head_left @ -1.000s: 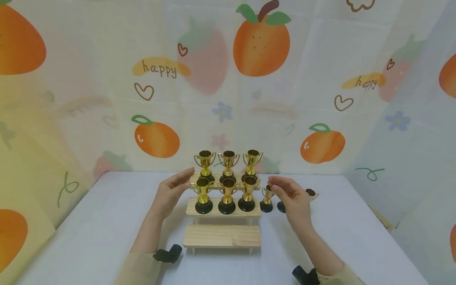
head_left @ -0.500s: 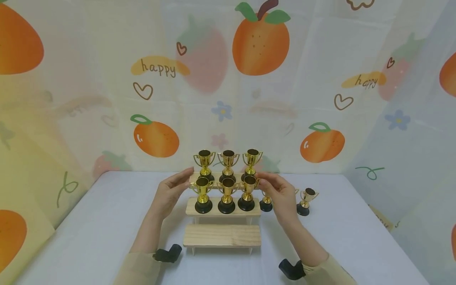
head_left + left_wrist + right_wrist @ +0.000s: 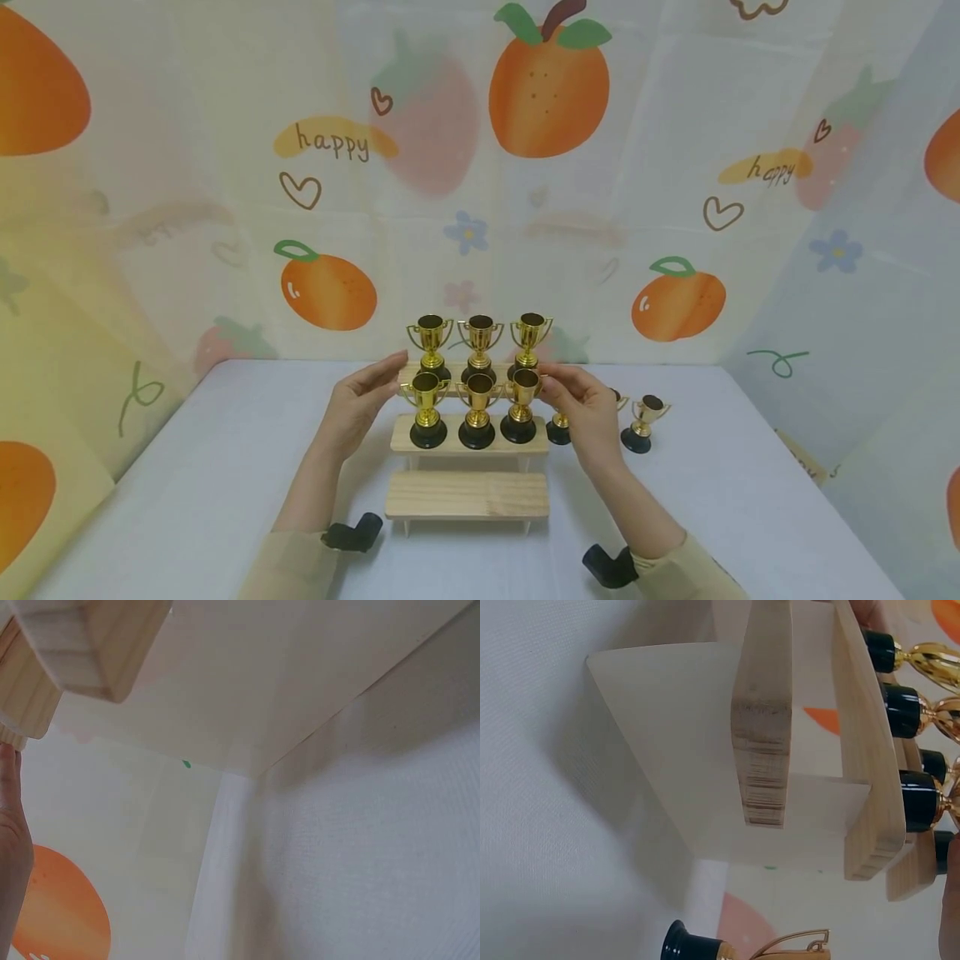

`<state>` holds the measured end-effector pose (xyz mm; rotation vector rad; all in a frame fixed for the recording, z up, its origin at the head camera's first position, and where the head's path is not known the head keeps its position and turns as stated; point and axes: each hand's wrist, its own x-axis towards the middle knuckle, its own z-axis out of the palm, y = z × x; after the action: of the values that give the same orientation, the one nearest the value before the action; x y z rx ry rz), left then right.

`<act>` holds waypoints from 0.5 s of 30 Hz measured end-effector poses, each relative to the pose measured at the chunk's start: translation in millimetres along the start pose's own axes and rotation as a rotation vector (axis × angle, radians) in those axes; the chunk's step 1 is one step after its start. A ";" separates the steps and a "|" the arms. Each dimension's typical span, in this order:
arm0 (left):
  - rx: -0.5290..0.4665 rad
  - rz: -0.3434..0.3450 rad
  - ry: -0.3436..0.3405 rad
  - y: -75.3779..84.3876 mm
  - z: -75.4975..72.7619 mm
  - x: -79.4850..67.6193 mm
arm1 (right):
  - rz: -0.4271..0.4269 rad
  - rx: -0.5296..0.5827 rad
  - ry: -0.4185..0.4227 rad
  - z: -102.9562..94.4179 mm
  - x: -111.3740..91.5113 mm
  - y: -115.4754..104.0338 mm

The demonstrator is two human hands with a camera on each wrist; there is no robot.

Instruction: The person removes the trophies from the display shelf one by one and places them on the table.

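Note:
My left hand (image 3: 360, 410) touches the left end of the top wooden shelf (image 3: 403, 377), its fingers fairly straight. My right hand (image 3: 594, 417) is at the shelf's right end, fingertips beside the right-hand gold trophy cups of the upper two tiers; whether they touch a cup or only the shelf is hard to tell. In the right wrist view a bit of that hand (image 3: 951, 900) shows near a black base. Three cups stand on the top tier, among them a gold trophy cup (image 3: 530, 333). Three more, including a trophy cup (image 3: 480, 408), stand on the middle shelf (image 3: 450, 450).
The lowest wooden shelf (image 3: 468, 496) bears no cups. Right of the stand, on the white table (image 3: 720, 500), are a trophy cup (image 3: 642, 423) and another cup (image 3: 559, 432) partly behind my right hand; a third is mostly hidden. A fruit-print cloth (image 3: 465, 275) hangs behind.
My right hand has moved left from above the loose cups to the right end of the top shelf, then barely shifted. My left hand has stayed at the left end.

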<state>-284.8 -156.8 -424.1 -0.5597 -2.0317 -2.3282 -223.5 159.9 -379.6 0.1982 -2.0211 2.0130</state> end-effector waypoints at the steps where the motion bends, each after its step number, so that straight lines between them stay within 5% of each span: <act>1: -0.001 0.000 -0.001 0.2 0.1 0.1 | 0.004 0.000 0.000 0.2 0.0 0.1; 15: 0.003 -0.002 0.002 0.0 0.0 0.6 | 0.009 0.010 0.008 1.0 1.4 3.3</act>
<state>-285.3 -156.7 -423.9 -0.5553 -2.0357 -2.3260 -225.9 159.1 -382.4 0.1841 -2.0106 2.0268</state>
